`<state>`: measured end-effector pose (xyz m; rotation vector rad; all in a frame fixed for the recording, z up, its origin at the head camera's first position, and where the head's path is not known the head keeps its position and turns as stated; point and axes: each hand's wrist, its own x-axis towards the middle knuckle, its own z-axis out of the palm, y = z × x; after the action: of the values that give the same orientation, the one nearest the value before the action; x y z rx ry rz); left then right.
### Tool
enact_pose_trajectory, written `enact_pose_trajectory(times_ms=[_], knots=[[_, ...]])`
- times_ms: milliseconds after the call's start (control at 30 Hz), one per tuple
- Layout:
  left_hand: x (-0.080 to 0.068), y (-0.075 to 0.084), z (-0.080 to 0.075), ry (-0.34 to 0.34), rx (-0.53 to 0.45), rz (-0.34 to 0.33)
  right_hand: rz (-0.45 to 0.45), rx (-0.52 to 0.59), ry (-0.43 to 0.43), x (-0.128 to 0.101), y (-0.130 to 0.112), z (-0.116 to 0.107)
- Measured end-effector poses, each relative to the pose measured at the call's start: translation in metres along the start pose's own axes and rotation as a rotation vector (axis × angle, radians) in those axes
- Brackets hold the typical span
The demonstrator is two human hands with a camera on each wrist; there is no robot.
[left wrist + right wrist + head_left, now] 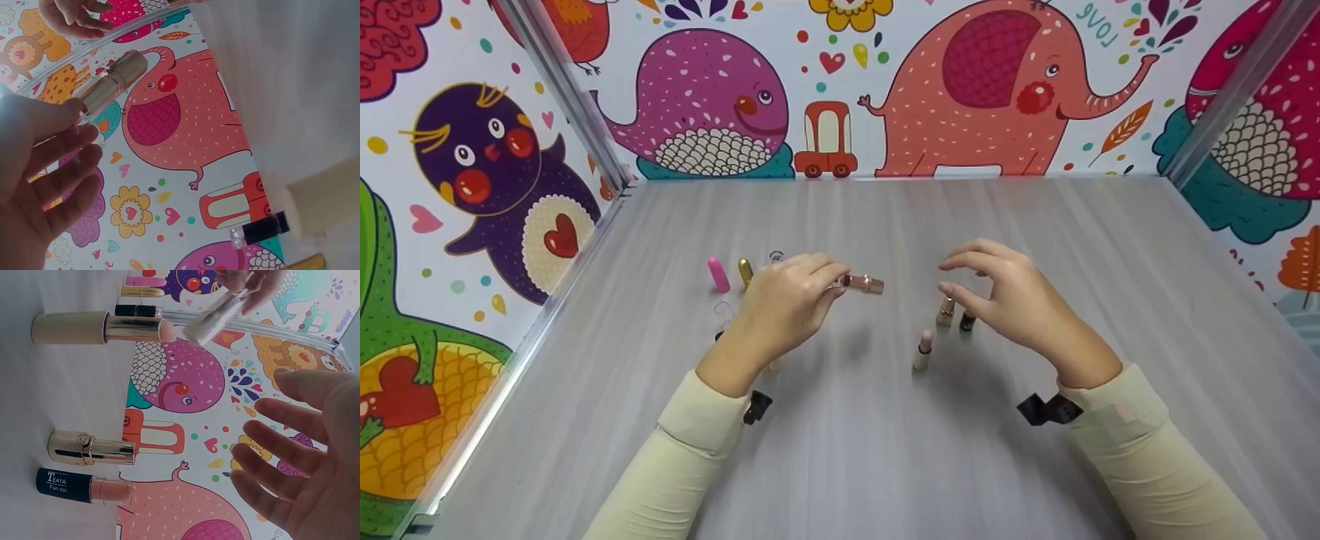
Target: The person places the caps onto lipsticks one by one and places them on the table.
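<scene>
Pinching a rose-gold lipstick tube (863, 283) at its near end, the left hand (784, 307) holds it level above the grey surface (885, 450), the tube pointing toward the right hand (1011, 300); this grip is narrow, thumb and fingertips closed round the tube. The right hand's grip is wide and holds nothing, its fingers spread and loosely bent over two upright lipsticks: a gold-cased lipstick (90, 448) and, just beside it, a dark-cased lipstick (81, 486) whose label reads "TEAYA" and "Fun col", the rest cut off by the curve. Nearer the person stands a cream-cased lipstick (922, 351), uncapped, with a pale pink bullet. Behind the left hand lie a pink cap (718, 274) and a gold cap (745, 271). Cartoon-printed walls (960, 90) close the surface at the back and both sides, one bearing the word "LOVE". Open room lies between the hands and across the near part of the surface.
</scene>
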<state>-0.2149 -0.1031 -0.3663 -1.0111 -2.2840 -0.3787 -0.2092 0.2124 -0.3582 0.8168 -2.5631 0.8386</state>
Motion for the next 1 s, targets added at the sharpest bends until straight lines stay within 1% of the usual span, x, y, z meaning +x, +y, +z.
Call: enact_pose_trajectory(times_ms=[67, 267, 367, 667, 900, 1000], knots=[[0.000, -0.002, 0.002, -0.011, 0.016, -0.016, 0.022, 0.003, -0.006, 0.000, 0.002, -0.001], [-0.002, -0.007, 0.008, -0.046, 0.033, -0.060, 0.134, 0.006, -0.049, -0.001, 0.010, -0.007], [-0.003, -0.010, 0.011, -0.070, 0.035, -0.078, 0.157, -0.004, -0.062, -0.001, 0.013, -0.008], [-0.013, -0.023, 0.021, -0.111, 0.044, -0.105, 0.134, -0.010, -0.056, 0.000, 0.014, -0.006], [-0.014, -0.025, 0.023, -0.130, 0.041, -0.123, 0.149, -0.012, -0.078, 0.000, 0.013, -0.006], [-0.015, -0.025, 0.025, -0.145, 0.057, -0.129, 0.153, -0.003, -0.080, 0.000, 0.013, -0.005]])
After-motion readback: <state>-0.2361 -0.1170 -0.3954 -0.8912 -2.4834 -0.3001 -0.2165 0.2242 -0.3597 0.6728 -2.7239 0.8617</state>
